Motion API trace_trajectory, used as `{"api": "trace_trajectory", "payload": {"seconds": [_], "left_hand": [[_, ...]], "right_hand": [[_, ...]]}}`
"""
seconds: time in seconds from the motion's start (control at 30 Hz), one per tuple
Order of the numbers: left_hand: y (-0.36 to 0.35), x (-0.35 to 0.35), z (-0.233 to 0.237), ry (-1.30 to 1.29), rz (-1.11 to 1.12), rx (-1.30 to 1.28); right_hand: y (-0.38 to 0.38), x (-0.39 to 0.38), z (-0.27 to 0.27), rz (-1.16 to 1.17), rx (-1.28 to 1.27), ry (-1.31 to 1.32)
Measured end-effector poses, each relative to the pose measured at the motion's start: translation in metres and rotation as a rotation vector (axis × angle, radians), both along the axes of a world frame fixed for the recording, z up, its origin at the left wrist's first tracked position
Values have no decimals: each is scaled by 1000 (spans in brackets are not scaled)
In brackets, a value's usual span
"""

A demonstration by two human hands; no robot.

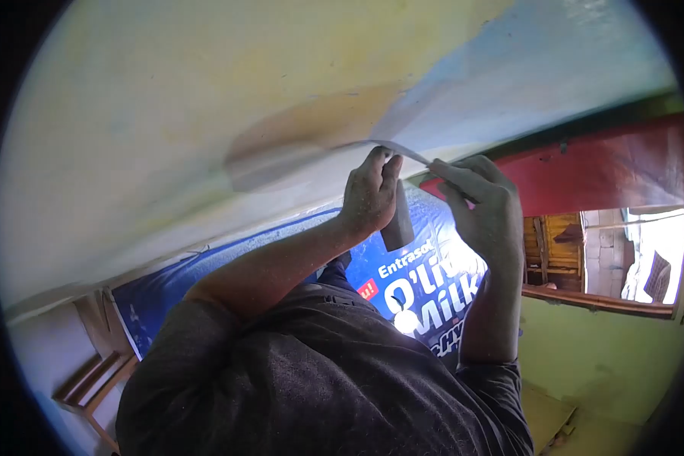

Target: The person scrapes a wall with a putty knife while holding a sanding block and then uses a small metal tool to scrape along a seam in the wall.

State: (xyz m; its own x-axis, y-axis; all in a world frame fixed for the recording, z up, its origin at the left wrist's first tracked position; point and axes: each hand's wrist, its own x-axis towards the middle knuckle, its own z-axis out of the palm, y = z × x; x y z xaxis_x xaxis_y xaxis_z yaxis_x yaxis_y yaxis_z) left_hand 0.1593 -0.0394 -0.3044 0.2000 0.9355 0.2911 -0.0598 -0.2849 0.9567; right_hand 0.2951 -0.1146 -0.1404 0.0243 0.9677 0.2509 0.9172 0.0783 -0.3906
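Note:
My left hand [368,194] is raised close to the painted wall, thumb and fingers pinched on a thin, flexible grey strip [404,151] that looks like sandpaper. The strip bows in a shallow arc to my right hand [488,205], whose fingertips pinch its other end. A flat, grey-brown piece [397,222] hangs down below my left fingers; whether it belongs to the same strip I cannot tell. The pale wall surface [205,83] carries yellow, blue and brown patches, and the arc of the strip overlaps it in this view.
A blue printed banner [365,251] spreads beneath my arms. To the right are a red panel [608,167], a window opening with a wooden frame [600,298] and a green wall [593,349]. Wooden framing [99,380] stands at lower left.

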Motion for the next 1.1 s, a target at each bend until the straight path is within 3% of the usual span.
{"api": "trace_trajectory", "payload": {"seconds": [0.1, 0.3, 0.43, 0.53, 0.63, 0.73, 0.87, 0.97, 1.1], "left_hand": [[1, -4, 4, 137, -12, -91], [-1, 6, -3, -39, 17, 38], [-3, 6, -4, 54, 21, -67], [-5, 9, -4, -16, 32, 76], [-4, 1, 8, 29, -43, 12], [-11, 4, -7, 33, -13, 44], [-10, 2, 4, 75, -77, -20], [-7, 3, -19, 220, -19, -58], [-13, -2, -14, 117, -45, -36]], "right_hand": [[-2, -12, 2, -28, -46, -80], [-2, -8, 0, -22, -23, -81], [0, -13, -4, -11, -31, -174], [-3, -3, -5, 34, -8, -201], [-10, -10, 3, -64, -42, -77], [-6, -10, -8, -23, -63, -188], [-14, 3, -1, -77, -49, -62], [-1, -5, -16, -11, -71, -165], [-12, 1, -9, -63, -68, -69]]}}
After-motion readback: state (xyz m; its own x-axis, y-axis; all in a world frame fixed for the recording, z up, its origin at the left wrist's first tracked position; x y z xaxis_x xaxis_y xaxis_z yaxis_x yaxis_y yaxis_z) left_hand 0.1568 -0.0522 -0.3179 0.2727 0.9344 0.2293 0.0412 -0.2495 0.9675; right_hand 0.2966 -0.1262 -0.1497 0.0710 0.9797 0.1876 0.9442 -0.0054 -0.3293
